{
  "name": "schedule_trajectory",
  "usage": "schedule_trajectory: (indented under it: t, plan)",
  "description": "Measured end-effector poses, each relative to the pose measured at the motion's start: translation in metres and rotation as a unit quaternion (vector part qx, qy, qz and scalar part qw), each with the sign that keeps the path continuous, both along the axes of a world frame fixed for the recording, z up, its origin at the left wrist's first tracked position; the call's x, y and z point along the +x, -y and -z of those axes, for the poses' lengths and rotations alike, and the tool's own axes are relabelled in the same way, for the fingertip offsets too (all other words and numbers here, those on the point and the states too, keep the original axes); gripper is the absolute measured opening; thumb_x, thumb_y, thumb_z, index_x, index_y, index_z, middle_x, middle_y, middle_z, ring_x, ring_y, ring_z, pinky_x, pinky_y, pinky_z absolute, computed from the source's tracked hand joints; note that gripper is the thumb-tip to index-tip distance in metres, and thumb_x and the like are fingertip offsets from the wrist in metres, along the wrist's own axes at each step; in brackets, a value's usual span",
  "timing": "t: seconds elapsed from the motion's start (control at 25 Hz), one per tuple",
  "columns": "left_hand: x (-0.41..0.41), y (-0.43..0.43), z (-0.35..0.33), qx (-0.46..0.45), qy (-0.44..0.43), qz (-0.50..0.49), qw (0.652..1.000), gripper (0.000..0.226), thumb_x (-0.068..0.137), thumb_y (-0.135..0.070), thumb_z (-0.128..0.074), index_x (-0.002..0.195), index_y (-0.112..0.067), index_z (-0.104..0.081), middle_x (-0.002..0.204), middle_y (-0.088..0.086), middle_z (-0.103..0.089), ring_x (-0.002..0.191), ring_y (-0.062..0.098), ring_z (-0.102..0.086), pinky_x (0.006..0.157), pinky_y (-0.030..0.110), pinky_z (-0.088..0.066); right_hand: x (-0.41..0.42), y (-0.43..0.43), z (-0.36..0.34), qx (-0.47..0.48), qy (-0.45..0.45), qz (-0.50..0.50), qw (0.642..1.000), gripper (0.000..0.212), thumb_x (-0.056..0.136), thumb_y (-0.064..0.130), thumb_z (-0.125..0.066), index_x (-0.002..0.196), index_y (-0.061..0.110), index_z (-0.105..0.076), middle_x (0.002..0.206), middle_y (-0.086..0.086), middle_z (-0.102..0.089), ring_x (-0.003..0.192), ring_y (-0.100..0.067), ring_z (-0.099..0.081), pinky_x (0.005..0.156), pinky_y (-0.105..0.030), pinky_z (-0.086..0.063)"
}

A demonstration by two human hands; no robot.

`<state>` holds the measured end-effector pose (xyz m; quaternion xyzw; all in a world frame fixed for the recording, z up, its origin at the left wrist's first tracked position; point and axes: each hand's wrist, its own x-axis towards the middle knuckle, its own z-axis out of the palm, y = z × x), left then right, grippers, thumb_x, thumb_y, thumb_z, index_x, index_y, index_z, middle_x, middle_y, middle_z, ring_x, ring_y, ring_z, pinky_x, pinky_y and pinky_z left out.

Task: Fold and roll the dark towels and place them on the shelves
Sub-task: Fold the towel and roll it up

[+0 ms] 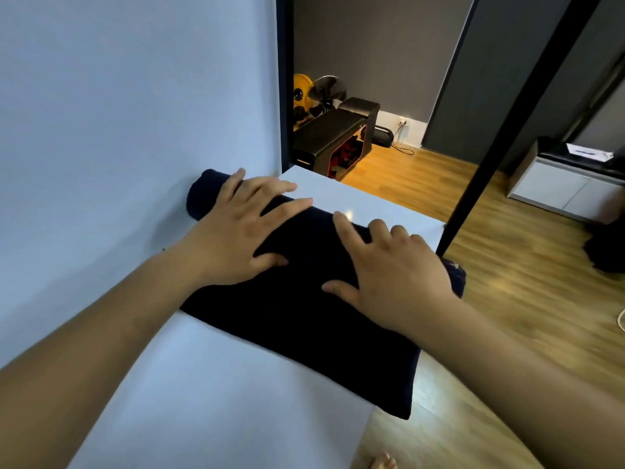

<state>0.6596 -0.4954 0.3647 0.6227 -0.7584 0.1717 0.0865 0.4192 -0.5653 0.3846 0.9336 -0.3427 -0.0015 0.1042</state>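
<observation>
Dark towel across white table, alongside pale wall: far portion rolled into a cylinder, near portion flat, near right corner overhanging the table edge. Left grip palm down on the left half of the roll, fingers straight and spread, nothing clasped. Right grip palm down on the right half, fingers spread and slightly bent over the crest, pressing rather than clasping. Both thumbs toward the flat cloth. Black post at the table's far right corner; wooden floor beyond.
</observation>
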Motion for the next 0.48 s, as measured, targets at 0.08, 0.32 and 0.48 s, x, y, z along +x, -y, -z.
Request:
schedule_trajectory:
  t: [0.08, 0.32, 0.48]
  plan:
    - [0.004, 0.018, -0.005, 0.061, 0.014, -0.026, 0.998, 0.089, 0.084, -0.057, -0.06, 0.151, -0.037, -0.006, 0.16, -0.003, -0.019, 0.15, 0.022, -0.009, 0.119, 0.057, 0.0, -0.002, 0.001, 0.002, -0.027, 0.016, -0.02, 0.999, 0.086, 0.089, 0.075, -0.031, 0.151, 0.027, 0.004, 0.129, -0.014, -0.047, 0.105, -0.033, -0.053, 0.08, -0.041, -0.043]
    - [0.0, 0.069, 0.011, 0.017, 0.013, -0.058, 0.998, 0.076, 0.083, -0.042, -0.066, 0.148, -0.027, -0.03, 0.147, 0.0, -0.042, 0.138, 0.024, -0.034, 0.119, 0.054, -0.012, 0.014, 0.054, -0.002, 0.009, 0.018, 0.02, 1.0, 0.075, 0.091, 0.069, -0.039, 0.148, 0.03, -0.01, 0.126, -0.011, -0.052, 0.106, -0.033, -0.057, 0.067, -0.037, -0.04]
    - [0.0, 0.065, 0.033, -0.059, -0.015, -0.059, 0.996, 0.077, 0.078, -0.031, -0.069, 0.146, -0.021, -0.033, 0.146, 0.004, -0.041, 0.138, 0.028, -0.034, 0.117, 0.06, -0.012, 0.017, 0.045, 0.014, -0.071, 0.021, 0.037, 0.997, 0.078, 0.093, 0.065, -0.038, 0.152, 0.025, -0.008, 0.13, -0.016, -0.048, 0.108, -0.036, -0.051, 0.083, -0.043, -0.043]
